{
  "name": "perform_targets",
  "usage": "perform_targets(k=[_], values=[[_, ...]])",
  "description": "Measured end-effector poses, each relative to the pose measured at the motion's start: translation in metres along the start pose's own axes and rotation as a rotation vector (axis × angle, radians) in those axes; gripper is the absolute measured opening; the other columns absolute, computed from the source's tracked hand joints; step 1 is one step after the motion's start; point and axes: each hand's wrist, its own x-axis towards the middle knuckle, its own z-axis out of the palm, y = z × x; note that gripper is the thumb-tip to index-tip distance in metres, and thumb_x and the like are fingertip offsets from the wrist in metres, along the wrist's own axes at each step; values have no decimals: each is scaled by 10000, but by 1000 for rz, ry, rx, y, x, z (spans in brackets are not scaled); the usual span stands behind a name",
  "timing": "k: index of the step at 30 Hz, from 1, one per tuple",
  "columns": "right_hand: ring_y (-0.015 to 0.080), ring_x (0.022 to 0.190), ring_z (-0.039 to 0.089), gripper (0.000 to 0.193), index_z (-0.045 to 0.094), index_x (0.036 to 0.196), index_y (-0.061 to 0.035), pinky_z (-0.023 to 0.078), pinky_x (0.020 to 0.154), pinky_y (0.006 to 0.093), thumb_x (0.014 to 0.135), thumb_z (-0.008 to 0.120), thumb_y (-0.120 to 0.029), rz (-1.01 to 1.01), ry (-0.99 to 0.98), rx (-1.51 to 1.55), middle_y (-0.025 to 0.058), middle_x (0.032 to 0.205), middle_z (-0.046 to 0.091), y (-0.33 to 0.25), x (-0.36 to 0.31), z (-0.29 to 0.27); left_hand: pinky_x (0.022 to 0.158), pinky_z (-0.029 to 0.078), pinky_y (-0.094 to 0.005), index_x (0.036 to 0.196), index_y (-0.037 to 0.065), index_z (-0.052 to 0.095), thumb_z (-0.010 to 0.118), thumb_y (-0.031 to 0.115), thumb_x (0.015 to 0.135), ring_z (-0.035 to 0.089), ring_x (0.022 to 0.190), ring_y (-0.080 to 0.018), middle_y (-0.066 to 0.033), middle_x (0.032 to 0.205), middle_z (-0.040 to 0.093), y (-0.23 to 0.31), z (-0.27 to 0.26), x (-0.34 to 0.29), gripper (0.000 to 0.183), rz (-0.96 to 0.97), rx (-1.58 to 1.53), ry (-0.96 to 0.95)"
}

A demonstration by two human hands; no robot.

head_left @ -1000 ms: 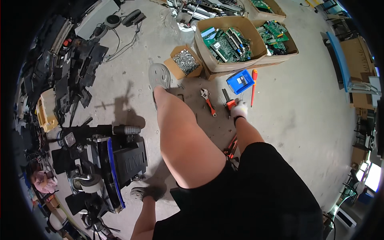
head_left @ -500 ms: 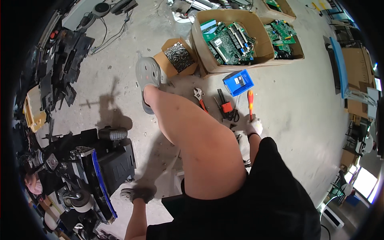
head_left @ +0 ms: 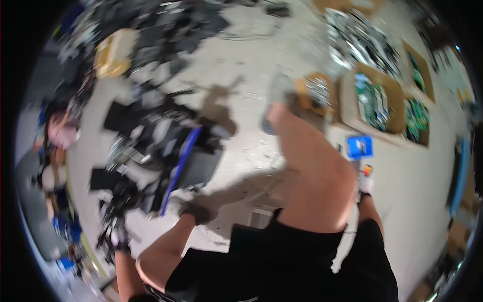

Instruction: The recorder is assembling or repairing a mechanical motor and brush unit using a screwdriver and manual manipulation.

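The picture is blurred by motion. My right hand, in a white glove, is low by my right thigh, just below a small blue box and a red-handled tool on the concrete floor. I cannot tell whether it holds anything. My left hand, in a light glove, is at the lower left against a heap of dark parts; its grip is unclear. My bare right knee is raised in the middle. My left foot rests beside a dismantled dark machine with a blue edge.
Cardboard boxes of green circuit boards stand at the right, with a small box of metal bits beside my right shoe. Black scrap parts and a yellow box lie at the top left.
The view has swung toward the left pile and turned blurry. My right hand has drawn back from the tools toward my thigh. My left hand has come into view at the lower left.
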Motion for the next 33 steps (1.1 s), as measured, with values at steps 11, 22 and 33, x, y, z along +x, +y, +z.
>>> perform_targets(k=[11, 22, 33], values=[[92, 893, 532, 613, 489, 1433, -65, 464, 780, 242, 1001, 516, -498, -1340, -485, 723, 10, 1128, 561, -358, -511, -381, 1010, 495, -373, 1378, 115, 511, 718, 61, 833, 587, 1196, -344, -193, 1326, 525, 61, -68, 16, 586, 363, 259, 82], [96, 550, 487, 374, 534, 1056, -129, 419, 481, 244, 1059, 437, -490, -1176, -1450, 146, -5, 741, 527, -403, -829, -184, 868, 538, -469, 1383, 246, 535, 591, 63, 870, 644, 1006, -426, -224, 1189, 557, 68, -84, 6, 548, 363, 223, 66], [140, 543, 547, 421, 554, 1086, -93, 454, 419, 264, 1041, 466, -502, -881, -1560, -108, 56, 831, 607, -428, -840, -181, 924, 516, -471, 1419, 244, 519, 709, 107, 768, 623, 1071, -402, -229, 1213, 559, 57, -86, 3, 692, 445, 233, 96]])
